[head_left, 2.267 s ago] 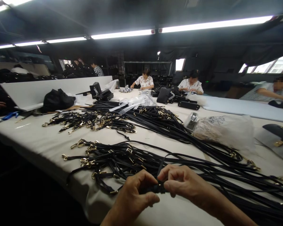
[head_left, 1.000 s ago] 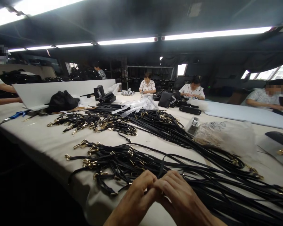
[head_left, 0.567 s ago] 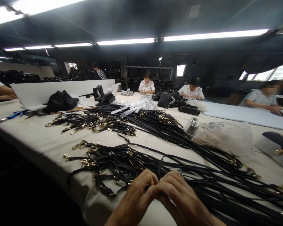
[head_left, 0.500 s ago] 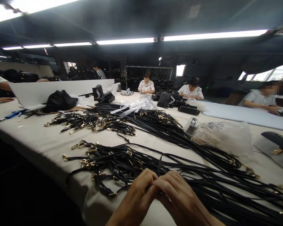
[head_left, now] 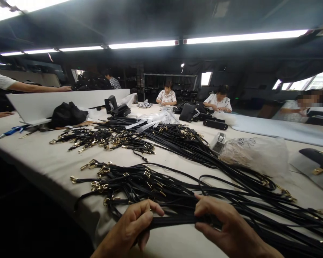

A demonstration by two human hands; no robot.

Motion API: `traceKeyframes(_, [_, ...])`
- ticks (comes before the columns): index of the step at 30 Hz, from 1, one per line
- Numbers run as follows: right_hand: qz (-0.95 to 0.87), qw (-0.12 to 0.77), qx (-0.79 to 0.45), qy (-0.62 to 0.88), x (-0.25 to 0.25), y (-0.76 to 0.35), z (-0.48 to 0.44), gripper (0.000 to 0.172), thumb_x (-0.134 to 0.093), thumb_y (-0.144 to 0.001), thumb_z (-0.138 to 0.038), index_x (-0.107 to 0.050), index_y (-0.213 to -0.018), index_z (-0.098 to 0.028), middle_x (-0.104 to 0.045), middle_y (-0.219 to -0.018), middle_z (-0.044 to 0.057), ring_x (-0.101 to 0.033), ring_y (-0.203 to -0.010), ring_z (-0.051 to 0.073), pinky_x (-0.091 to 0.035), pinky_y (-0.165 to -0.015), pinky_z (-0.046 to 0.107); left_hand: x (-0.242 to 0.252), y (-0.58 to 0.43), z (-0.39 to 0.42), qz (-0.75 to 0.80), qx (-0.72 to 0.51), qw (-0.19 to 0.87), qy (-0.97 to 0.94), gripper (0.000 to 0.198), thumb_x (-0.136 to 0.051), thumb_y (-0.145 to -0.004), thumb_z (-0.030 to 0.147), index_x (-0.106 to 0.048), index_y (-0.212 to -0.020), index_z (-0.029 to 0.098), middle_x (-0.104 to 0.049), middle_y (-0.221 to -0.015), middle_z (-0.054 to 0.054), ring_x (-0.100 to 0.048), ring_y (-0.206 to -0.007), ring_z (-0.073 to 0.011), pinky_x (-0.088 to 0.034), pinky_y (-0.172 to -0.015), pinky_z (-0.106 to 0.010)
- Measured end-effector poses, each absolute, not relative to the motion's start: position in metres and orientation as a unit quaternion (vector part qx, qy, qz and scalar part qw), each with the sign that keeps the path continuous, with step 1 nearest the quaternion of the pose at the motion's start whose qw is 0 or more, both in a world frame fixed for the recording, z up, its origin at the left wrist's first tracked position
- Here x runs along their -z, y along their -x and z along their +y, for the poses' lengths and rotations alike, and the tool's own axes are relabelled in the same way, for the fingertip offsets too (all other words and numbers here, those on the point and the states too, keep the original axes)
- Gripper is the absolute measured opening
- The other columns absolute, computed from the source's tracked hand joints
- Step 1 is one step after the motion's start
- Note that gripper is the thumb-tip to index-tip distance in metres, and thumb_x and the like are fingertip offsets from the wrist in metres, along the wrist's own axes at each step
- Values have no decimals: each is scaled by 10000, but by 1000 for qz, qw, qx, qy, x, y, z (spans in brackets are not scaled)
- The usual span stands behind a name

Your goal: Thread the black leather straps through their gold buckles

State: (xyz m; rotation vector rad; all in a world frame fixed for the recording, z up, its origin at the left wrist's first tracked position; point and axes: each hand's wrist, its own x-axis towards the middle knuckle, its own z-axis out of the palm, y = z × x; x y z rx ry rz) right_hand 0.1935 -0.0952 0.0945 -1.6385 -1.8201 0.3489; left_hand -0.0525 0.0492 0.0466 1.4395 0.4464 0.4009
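Note:
A short stretch of black strap [head_left: 174, 220] runs level between my two hands at the table's near edge. My left hand [head_left: 140, 224] is closed on its left end, thumb against the bent fingers. At its right end my right hand [head_left: 218, 218] pinches the strap between thumb and fingers. Just beyond lies a pile of black straps [head_left: 131, 179] with gold buckles and clasps, the long ends trailing right. A thin strap loop [head_left: 204, 179] rises behind my right hand.
A second strap pile [head_left: 183, 147] lies farther back, beside a clear plastic bag [head_left: 255, 154] and a small box [head_left: 218, 143]. Black bags [head_left: 188, 113] and a white panel [head_left: 70, 104] stand beyond. Several people sit or stand around; one person's arm [head_left: 40, 87] reaches over the panel.
My hands have moved apart from where they touched, left hand leftward and right hand rightward, with strap now showing between them. At the left, a person's arm has stretched out over the panel.

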Motion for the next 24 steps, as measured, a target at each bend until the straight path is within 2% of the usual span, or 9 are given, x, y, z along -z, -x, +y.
traceKeyframes(2, [-630,321,-244,663,-96,-195,-97,129,-690,-766,-188,-623,-869,-224,-648,-832,-6,-610,-776,169,-526,-752,261,-50,55,52,199,-187,705,-654,482,-555,-880,581,-614,-1002,119,-453,-482,81,-350,-367,-54,-235,-402,-164])
traceKeyframes(6, [-528,315,-484,623,-96,-196,-97,222,-601,-871,-391,-649,-920,-180,-609,-685,-18,-465,-557,101,-393,-488,174,-59,57,60,178,-215,684,-674,387,-564,-883,502,-623,-937,123,-525,-542,53,-417,-435,-74,-366,-515,-202])
traceKeyframes(8, [-522,311,-494,622,-91,-199,-97,295,-563,-894,-434,-653,-832,-159,-566,-613,-27,-433,-521,92,-375,-489,181,-65,58,61,181,-198,660,-702,269,-550,-894,381,-633,-934,128,-552,-560,45,-434,-470,-87,-362,-540,-211])
traceKeyframes(10, [-540,285,-431,664,-84,-205,-98,236,-601,-866,-375,-645,-764,-167,-562,-629,-27,-484,-550,107,-391,-512,194,-70,56,57,195,-173,613,-745,142,-532,-869,222,-648,-898,146,-609,-635,28,-458,-512,-94,-353,-540,-209])
traceKeyframes(15, [-619,157,-247,729,-67,-225,-104,187,-563,-903,-324,-703,-819,-234,-708,-756,2,-650,-726,194,-460,-640,251,-69,32,33,169,-205,467,-843,177,-513,-733,17,-565,-678,177,-686,-998,-25,-591,-791,-132,-419,-703,-215])
traceKeyframes(17, [-633,164,-221,724,-68,-222,-105,164,-620,-870,-337,-728,-957,-251,-753,-930,38,-682,-867,247,-500,-724,285,-66,20,24,144,-209,444,-859,201,-524,-694,-14,-556,-699,184,-691,-973,-25,-599,-798,-137,-426,-726,-215])
traceKeyframes(20, [-647,252,-264,670,-76,-199,-96,282,-635,-873,-419,-704,-1067,-227,-717,-1112,76,-649,-1004,267,-514,-811,301,-65,5,17,112,-227,448,-857,223,-540,-657,-38,-522,-674,184,-684,-920,-21,-588,-748,-129,-422,-687,-209])
traceKeyframes(22, [-622,313,-394,601,-80,-180,-85,362,-522,-941,-497,-703,-904,-187,-716,-899,50,-652,-818,197,-510,-716,254,-66,2,18,108,-250,485,-831,222,-558,-681,-20,-483,-635,184,-661,-869,-14,-582,-733,-127,-420,-661,-209])
traceKeyframes(24, [-551,358,-492,572,-80,-168,-74,490,-482,-937,-580,-657,-782,-149,-607,-621,-2,-520,-519,107,-410,-492,188,-64,5,23,111,-265,552,-783,184,-579,-743,40,-505,-656,184,-646,-890,-25,-593,-769,-142,-441,-688,-226])
